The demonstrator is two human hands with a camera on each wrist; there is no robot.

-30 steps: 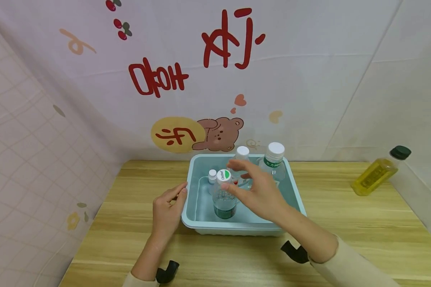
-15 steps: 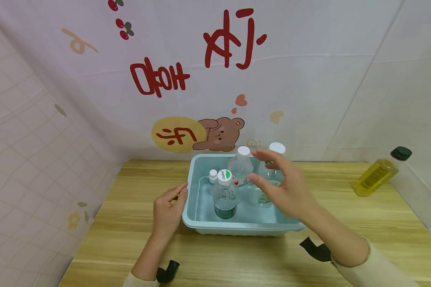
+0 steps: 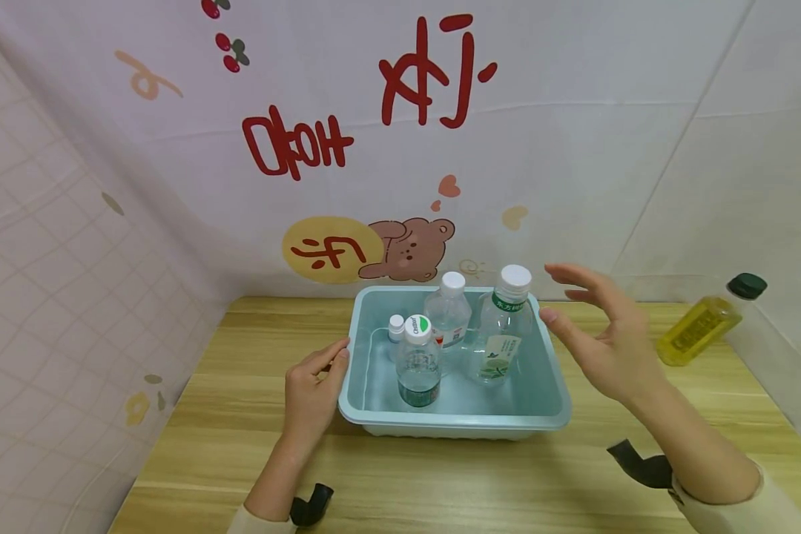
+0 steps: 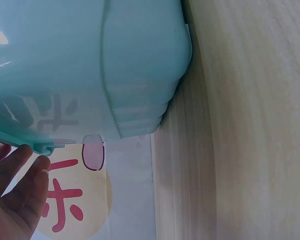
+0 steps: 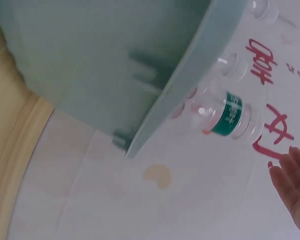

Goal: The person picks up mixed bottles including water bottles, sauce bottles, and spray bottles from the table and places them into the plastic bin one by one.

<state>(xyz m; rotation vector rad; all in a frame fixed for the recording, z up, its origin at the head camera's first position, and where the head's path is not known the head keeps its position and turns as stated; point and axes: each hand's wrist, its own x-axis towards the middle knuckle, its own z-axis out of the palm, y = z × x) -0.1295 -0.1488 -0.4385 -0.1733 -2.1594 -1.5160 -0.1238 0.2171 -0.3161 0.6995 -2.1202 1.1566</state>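
A light blue plastic basin (image 3: 454,421) stands on the table with several clear bottles upright in it. My left hand (image 3: 316,386) holds its left rim between thumb and fingers; in the left wrist view the fingertips lie at the rim. To the right of the basin my right hand (image 3: 610,341) is in the air, thumb and fingers spread, nothing between them. Nearest to it in the basin is a tall bottle (image 3: 500,348) with a white cap and green neck band. Farther right, a bottle of yellow oil (image 3: 699,330) with a dark green cap leans to the right.
Inside the basin are also a bottle with a green-and-white cap (image 3: 418,367), a white-capped bottle (image 3: 449,311) behind it and a small white-capped bottle (image 3: 396,328). A printed cloth (image 3: 561,163) hangs behind the wooden table (image 3: 240,386).
My right hand has moved right, from above the front bottle in the basin, past the tall bottle, to beyond the right rim. The left hand stays at the left rim.
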